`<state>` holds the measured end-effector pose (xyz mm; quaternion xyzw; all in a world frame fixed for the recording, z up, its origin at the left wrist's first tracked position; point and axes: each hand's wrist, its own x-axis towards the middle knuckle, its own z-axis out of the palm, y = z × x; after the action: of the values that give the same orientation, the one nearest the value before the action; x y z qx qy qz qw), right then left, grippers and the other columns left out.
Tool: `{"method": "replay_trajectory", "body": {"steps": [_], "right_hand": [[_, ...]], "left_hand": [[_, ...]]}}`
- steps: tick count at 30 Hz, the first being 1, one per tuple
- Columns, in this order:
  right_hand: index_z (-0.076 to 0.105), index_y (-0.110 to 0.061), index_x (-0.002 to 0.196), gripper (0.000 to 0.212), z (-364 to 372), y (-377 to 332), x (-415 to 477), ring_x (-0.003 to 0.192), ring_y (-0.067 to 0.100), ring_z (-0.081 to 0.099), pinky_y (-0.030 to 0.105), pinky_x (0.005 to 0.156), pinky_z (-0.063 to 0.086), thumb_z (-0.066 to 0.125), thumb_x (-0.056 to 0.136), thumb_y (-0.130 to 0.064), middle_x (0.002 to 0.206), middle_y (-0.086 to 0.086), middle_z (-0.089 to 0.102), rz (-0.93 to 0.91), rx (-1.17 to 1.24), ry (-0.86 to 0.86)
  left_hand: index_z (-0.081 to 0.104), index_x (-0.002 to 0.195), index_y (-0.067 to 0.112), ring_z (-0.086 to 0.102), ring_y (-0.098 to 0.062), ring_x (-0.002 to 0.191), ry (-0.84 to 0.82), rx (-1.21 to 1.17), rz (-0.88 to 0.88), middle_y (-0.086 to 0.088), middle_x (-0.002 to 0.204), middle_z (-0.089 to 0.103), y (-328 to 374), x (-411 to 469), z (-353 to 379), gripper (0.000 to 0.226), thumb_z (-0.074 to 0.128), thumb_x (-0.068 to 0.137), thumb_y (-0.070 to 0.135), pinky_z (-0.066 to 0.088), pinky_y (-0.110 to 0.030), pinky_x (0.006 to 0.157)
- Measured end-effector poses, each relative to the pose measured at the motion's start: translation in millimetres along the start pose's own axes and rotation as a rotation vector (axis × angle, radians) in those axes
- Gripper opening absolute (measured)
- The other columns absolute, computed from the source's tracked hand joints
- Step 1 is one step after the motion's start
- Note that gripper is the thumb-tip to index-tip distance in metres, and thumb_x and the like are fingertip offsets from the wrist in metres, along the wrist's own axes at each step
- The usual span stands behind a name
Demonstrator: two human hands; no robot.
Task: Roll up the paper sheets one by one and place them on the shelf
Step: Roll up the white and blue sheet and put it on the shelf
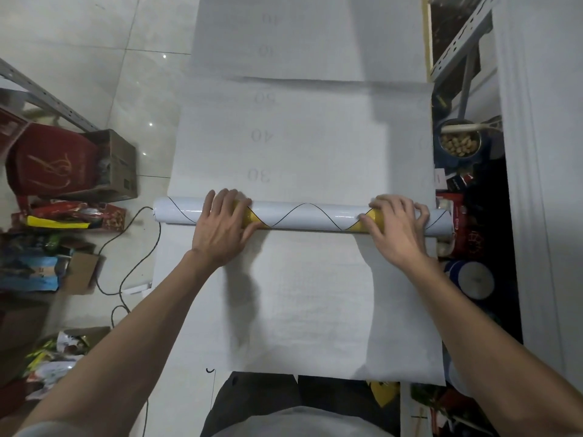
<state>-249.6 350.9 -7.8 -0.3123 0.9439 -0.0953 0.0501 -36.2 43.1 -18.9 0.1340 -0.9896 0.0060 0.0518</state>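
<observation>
"Paper roll (303,217), where is it?"
"Across the flat sheet (303,137) on the floor (79,58). Your left hand (220,228) and right hand (397,228) both curl their fingers round it."
"Any writing?"
"Faint 30, 40, 50 on the sheet."

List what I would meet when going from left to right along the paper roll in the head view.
Along the paper roll: snack packets → black cable → left hand → right hand → red packages.
</observation>
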Motion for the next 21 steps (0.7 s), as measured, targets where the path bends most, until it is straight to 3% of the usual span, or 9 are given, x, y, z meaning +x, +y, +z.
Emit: {"method": "replay_trajectory", "body": {"steps": [3,6,9,11,14,16,21], "right_hand": [[0.058,-0.032,0.127,0.068,1,1,-3,0.128,0.026,0.037,0.045,0.109,0.016,0.057,0.078,-0.079,0.133,0.004,0.046,-0.021,-0.033,-0.060],[0.054,-0.031,0.128,0.066,-2,2,0,0.119,0.024,0.040,0.048,0.104,0.022,0.054,0.081,-0.077,0.122,0.000,0.055,-0.025,-0.056,-0.054],[0.051,-0.030,0.118,0.051,-6,2,3,0.119,0.020,0.041,0.047,0.105,0.022,0.044,0.090,-0.071,0.119,-0.003,0.061,-0.011,-0.025,-0.027],[0.054,-0.029,0.122,0.053,-5,2,0,0.126,0.021,0.041,0.048,0.107,0.020,0.045,0.090,-0.071,0.131,-0.002,0.055,-0.020,-0.040,-0.032],[0.056,-0.028,0.131,0.070,-4,0,-2,0.128,0.026,0.039,0.047,0.109,0.018,0.058,0.080,-0.076,0.134,0.002,0.048,-0.004,-0.053,-0.059],[0.057,-0.027,0.131,0.068,-5,-1,-1,0.123,0.026,0.041,0.049,0.107,0.021,0.056,0.082,-0.074,0.127,0.002,0.052,-0.003,-0.059,-0.041],[0.054,-0.026,0.121,0.053,-6,1,-2,0.124,0.020,0.039,0.048,0.107,0.021,0.043,0.092,-0.069,0.127,-0.003,0.059,0.055,0.015,-0.001]], "left_hand": [[0.058,0.127,0.009,0.053,-0.041,0.101,-0.022,0.038,-0.027,-0.021,0.116,0.055,1,1,-3,0.068,0.050,0.092,0.066,0.038,-0.051,0.101],[0.058,0.125,0.007,0.055,-0.038,0.091,-0.046,0.038,-0.043,-0.016,0.105,0.059,1,4,-7,0.067,0.040,0.095,0.064,0.040,-0.047,0.091],[0.058,0.120,0.006,0.059,-0.038,0.097,-0.051,0.002,-0.049,-0.015,0.106,0.064,0,5,-7,0.059,0.039,0.099,0.058,0.036,-0.050,0.105],[0.058,0.123,0.005,0.056,-0.040,0.107,-0.059,0.013,-0.023,-0.019,0.118,0.060,-1,4,-7,0.062,0.046,0.097,0.060,0.032,-0.053,0.111],[0.057,0.131,0.004,0.052,-0.041,0.099,-0.083,0.039,-0.009,-0.022,0.115,0.055,-2,5,-8,0.076,0.062,0.087,0.066,0.037,-0.053,0.104],[0.056,0.132,0.004,0.054,-0.039,0.093,-0.087,0.029,-0.038,-0.019,0.108,0.057,-1,9,-10,0.073,0.066,0.087,0.060,0.040,-0.050,0.096],[0.055,0.128,0.002,0.058,-0.037,0.113,-0.116,-0.069,-0.037,-0.015,0.120,0.063,-2,6,-9,0.067,0.038,0.097,0.059,0.026,-0.047,0.114]]}}
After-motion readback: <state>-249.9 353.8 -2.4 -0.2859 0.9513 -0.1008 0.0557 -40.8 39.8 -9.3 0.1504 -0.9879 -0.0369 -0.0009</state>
